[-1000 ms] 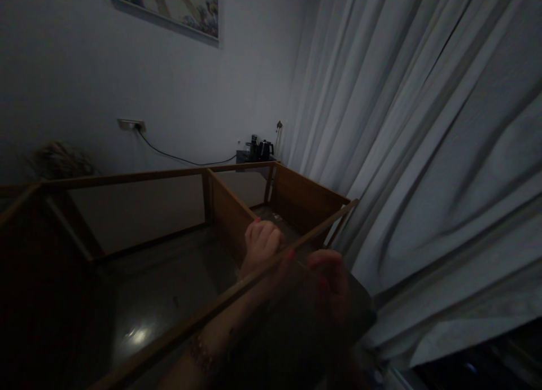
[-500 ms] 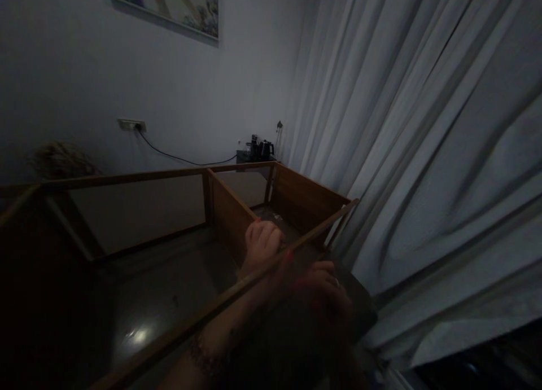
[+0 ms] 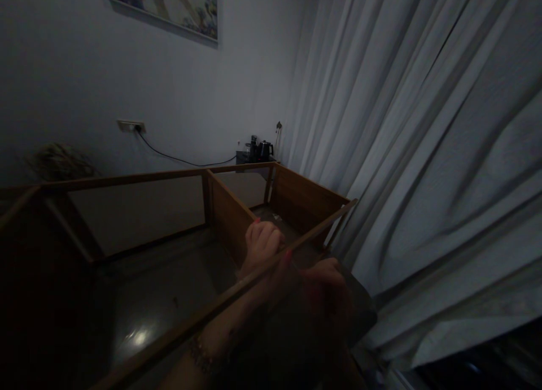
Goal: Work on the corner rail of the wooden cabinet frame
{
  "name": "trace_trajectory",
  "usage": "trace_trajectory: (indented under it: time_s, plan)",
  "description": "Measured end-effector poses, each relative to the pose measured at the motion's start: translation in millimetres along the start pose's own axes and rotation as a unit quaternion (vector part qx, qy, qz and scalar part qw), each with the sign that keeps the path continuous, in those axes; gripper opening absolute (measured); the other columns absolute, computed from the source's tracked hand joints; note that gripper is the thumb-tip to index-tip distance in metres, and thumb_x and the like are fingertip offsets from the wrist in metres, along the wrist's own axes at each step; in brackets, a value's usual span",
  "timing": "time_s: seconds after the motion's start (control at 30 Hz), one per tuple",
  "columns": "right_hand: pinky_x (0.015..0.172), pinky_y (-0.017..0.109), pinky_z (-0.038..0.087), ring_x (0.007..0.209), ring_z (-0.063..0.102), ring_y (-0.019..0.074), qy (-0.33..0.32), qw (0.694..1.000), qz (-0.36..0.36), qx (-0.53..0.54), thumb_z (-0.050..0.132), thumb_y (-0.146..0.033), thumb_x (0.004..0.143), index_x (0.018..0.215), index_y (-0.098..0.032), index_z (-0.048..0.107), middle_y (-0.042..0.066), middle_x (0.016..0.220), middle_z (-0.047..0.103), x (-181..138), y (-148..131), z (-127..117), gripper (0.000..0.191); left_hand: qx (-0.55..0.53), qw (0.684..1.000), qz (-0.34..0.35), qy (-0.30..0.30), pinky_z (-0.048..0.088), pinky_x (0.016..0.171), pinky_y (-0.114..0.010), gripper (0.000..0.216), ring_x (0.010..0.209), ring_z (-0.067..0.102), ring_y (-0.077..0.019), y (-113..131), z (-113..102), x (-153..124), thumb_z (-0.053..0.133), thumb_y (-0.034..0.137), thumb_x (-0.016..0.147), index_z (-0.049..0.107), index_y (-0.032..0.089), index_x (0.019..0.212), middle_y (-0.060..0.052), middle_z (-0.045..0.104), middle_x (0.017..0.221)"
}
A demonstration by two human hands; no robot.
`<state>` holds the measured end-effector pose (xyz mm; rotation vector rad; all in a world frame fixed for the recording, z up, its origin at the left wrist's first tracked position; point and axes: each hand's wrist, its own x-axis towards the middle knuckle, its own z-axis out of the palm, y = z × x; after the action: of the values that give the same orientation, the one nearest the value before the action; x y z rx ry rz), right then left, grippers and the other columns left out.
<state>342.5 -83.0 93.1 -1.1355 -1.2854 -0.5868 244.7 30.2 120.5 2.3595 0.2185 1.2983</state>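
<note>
Right hand (image 3: 326,287) more curled than before, hold unclear; left hand (image 3: 262,244) clenched on rail (image 3: 326,223); pale scrap (image 3: 277,216) in end compartment (image 3: 305,195).

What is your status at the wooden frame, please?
Left hand clamped on front rail of wooden frame. Right hand just below it, grip unclear in the dark. Curtain close on the right.

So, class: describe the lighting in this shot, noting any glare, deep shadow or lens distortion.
Head view: dim throughout; a glare patch on the floor; the right hand almost lost in shadow, the left hand on the front rail better lit; curtain folds bow, likely wide-angle distortion.
</note>
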Motion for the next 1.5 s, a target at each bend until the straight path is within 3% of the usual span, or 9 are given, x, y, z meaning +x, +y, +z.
trace_trajectory:
  time_s: [0.27, 0.4, 0.6, 0.77, 0.87, 1.0, 1.13, 1.3, 1.5]
  plan:
    - [0.045, 0.023, 0.041, 0.051, 0.056, 0.011, 0.086, 0.992, 0.08, 0.034, 0.062, -0.035, 0.107, 0.107, -0.029, 0.07, -0.005, 0.071, 0.063, -1.2, -2.2, 6.8, 0.01, 0.01, 0.998, 0.045, 0.042, 0.042, 0.109, -0.05, 0.042, 0.103, 0.055, -0.0273, -28.9, 25.1, 0.7, 0.019, 0.048, 0.112, 0.049, 0.025, 0.094, -0.008, 0.059, 0.095]
    - [0.054, 0.028, 0.05, 0.06, 0.065, 0.0156, 0.063, 0.994, 0.069, 0.056, 0.063, -0.041, 0.106, 0.094, -0.026, 0.071, -0.003, 0.067, 0.069, -4.4, 2.0, 3.2, 0.021, 0.015, 0.995, 0.065, 0.073, 0.041, 0.106, -0.048, 0.038, 0.1, 0.055, -0.0259, -31.4, 29.5, -0.1, 0.021, 0.044, 0.113, 0.047, 0.025, 0.093, -0.006, 0.059, 0.093]
    - [0.059, 0.03, 0.053, 0.068, 0.068, 0.0166, 0.032, 0.998, 0.043, 0.029, 0.06, -0.042, 0.108, 0.096, -0.025, 0.073, -0.001, 0.075, 0.073, -8.1, 5.8, -3.8, 0.024, 0.0, 0.995, 0.078, 0.062, 0.04, 0.103, -0.047, 0.031, 0.097, 0.054, -0.0247, -36.2, 30.0, 1.4, 0.027, 0.038, 0.112, 0.046, 0.024, 0.093, -0.003, 0.056, 0.091]
    - [0.067, 0.03, 0.054, 0.082, 0.066, 0.0159, 0.032, 0.992, 0.008, -0.119, 0.06, -0.035, 0.108, 0.104, -0.028, 0.079, 0.001, 0.092, 0.067, -8.6, 5.0, -14.0, 0.021, -0.017, 0.997, 0.065, 0.041, 0.041, 0.106, -0.05, 0.027, 0.099, 0.053, -0.0256, -23.8, 18.3, 1.9, 0.029, 0.035, 0.111, 0.045, 0.025, 0.092, -0.004, 0.055, 0.092]
    - [0.065, 0.029, 0.052, 0.082, 0.063, 0.0162, 0.02, 0.985, -0.015, -0.17, 0.06, -0.028, 0.106, 0.113, -0.031, 0.08, 0.002, 0.094, 0.064, -10.6, 3.5, -20.2, 0.021, -0.025, 1.0, 0.001, -0.009, 0.041, 0.113, -0.053, 0.023, 0.111, 0.052, -0.0273, -5.3, 4.5, 1.0, 0.03, 0.027, 0.109, 0.049, 0.025, 0.096, -0.007, 0.057, 0.101]
    - [0.066, 0.03, 0.052, 0.078, 0.062, 0.0169, 0.003, 0.981, -0.041, -0.19, 0.063, -0.012, 0.102, 0.131, -0.037, 0.075, -0.001, 0.084, 0.067, -12.2, 1.9, -23.1, 0.04, -0.041, 0.999, -0.013, -0.014, 0.042, 0.114, -0.055, 0.024, 0.114, 0.052, -0.0289, 8.5, -6.1, -0.2, 0.03, 0.03, 0.11, 0.051, 0.027, 0.098, -0.008, 0.059, 0.104]
    - [0.061, 0.029, 0.051, 0.067, 0.062, 0.0154, 0.011, 0.981, -0.054, -0.185, 0.065, -0.004, 0.098, 0.139, -0.038, 0.07, -0.004, 0.07, 0.067, -12.1, 1.4, -19.6, 0.053, -0.035, 0.999, -0.015, -0.014, 0.044, 0.11, -0.053, 0.034, 0.11, 0.054, -0.0289, -0.7, -0.6, 0.4, 0.026, 0.041, 0.112, 0.053, 0.027, 0.097, -0.008, 0.059, 0.101]
    - [0.053, 0.023, 0.052, 0.06, 0.064, 0.0128, 0.049, 0.994, 0.035, -0.092, 0.067, -0.015, 0.1, 0.122, -0.032, 0.076, -0.004, 0.07, 0.068, -10.1, -0.4, -12.8, 0.029, -0.025, 1.0, 0.007, -0.002, 0.041, 0.111, -0.056, 0.058, 0.102, 0.055, -0.0303, -22.1, 16.0, 2.5, 0.012, 0.058, 0.109, 0.056, 0.025, 0.091, -0.008, 0.059, 0.093]
    - [0.042, 0.019, 0.048, 0.045, 0.061, 0.0103, 0.036, 0.989, 0.138, 0.037, 0.064, -0.029, 0.105, 0.103, -0.026, 0.076, -0.005, 0.063, 0.064, -4.2, -7.8, -6.1, 0.013, -0.012, 1.0, -0.001, -0.015, 0.042, 0.111, -0.053, 0.052, 0.102, 0.056, -0.0301, -17.2, 11.9, 3.9, 0.016, 0.052, 0.111, 0.056, 0.026, 0.089, -0.008, 0.06, 0.091]
